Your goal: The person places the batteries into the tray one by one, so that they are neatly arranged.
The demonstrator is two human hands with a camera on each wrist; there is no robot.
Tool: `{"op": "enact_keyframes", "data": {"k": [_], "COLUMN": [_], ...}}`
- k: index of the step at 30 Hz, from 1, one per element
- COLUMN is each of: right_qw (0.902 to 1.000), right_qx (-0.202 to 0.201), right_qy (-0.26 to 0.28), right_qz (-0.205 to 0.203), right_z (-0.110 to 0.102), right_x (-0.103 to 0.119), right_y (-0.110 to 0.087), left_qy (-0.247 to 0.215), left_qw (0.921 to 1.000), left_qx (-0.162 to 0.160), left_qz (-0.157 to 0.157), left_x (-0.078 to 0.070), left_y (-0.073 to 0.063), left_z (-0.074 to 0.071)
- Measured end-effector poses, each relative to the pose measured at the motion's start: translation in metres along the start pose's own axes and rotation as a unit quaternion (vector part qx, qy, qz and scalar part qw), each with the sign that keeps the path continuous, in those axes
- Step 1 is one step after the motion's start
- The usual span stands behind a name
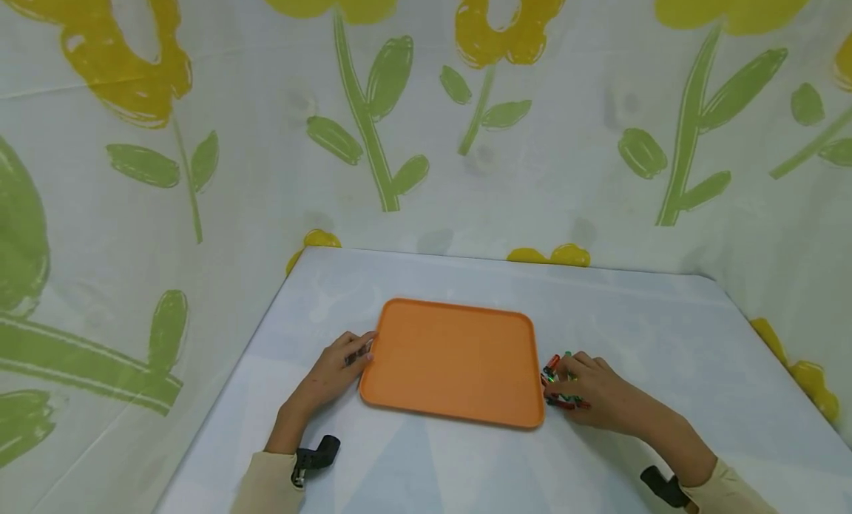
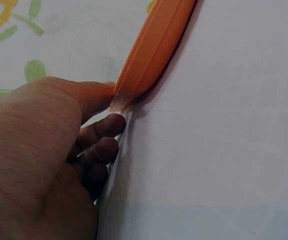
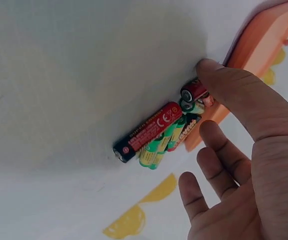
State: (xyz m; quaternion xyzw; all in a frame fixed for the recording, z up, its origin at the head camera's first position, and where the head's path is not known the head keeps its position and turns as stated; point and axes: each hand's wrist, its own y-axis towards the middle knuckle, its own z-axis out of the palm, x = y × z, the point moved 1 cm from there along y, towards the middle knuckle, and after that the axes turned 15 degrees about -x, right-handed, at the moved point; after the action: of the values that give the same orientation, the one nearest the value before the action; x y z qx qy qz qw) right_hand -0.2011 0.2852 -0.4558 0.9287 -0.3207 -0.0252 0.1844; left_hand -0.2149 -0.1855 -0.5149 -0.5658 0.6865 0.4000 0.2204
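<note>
An orange tray (image 1: 455, 362) lies on the table. At its left edge, my left hand (image 1: 336, 370) grips the rim with thumb and forefinger; the other fingers (image 2: 106, 150) curl below it in the left wrist view. Something small and dark shows between those fingers, too unclear to name. By the tray's right edge, a heap of batteries (image 3: 166, 132), red-and-black and green-and-yellow, sits on the table. Over the heap is my right hand (image 1: 592, 388). Its thumb (image 3: 234, 82) is beside a red battery (image 3: 194, 91), and its loosely bent fingers stay apart from the thumb.
The white table (image 1: 413, 462) reaches back to a hanging cloth (image 1: 426, 129) printed with yellow flowers and green stems. The cloth also hangs at the left and right sides. A black wrist camera (image 1: 319, 455) is strapped to the left forearm, another (image 1: 662, 488) to the right.
</note>
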Motion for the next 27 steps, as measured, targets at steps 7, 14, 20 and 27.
{"op": "enact_keyframes", "data": {"k": [7,14,20,27], "right_qw": [0.9984,0.9962,0.9969,0.9983], "right_qx": [-0.045,-0.066,-0.036,-0.019], "right_qy": [0.013,0.017,0.027,0.03], "right_qz": [0.033,0.054,0.065,0.046], "right_z": [0.008,0.004,-0.004,-0.002], "right_x": [0.003,0.008,0.007,0.004], "right_y": [-0.004,-0.007,-0.009,-0.012], "left_qy": [0.001,-0.001,-0.004,0.003], "left_qw": [1.0,1.0,1.0,0.9997], "left_qx": [0.008,0.006,0.005,0.013], "left_qz": [-0.003,0.0,0.0,-0.021], "left_x": [-0.001,0.001,0.0,-0.003], "left_y": [0.0,-0.001,-0.001,-0.001], "left_z": [0.0,-0.001,-0.001,-0.002]}}
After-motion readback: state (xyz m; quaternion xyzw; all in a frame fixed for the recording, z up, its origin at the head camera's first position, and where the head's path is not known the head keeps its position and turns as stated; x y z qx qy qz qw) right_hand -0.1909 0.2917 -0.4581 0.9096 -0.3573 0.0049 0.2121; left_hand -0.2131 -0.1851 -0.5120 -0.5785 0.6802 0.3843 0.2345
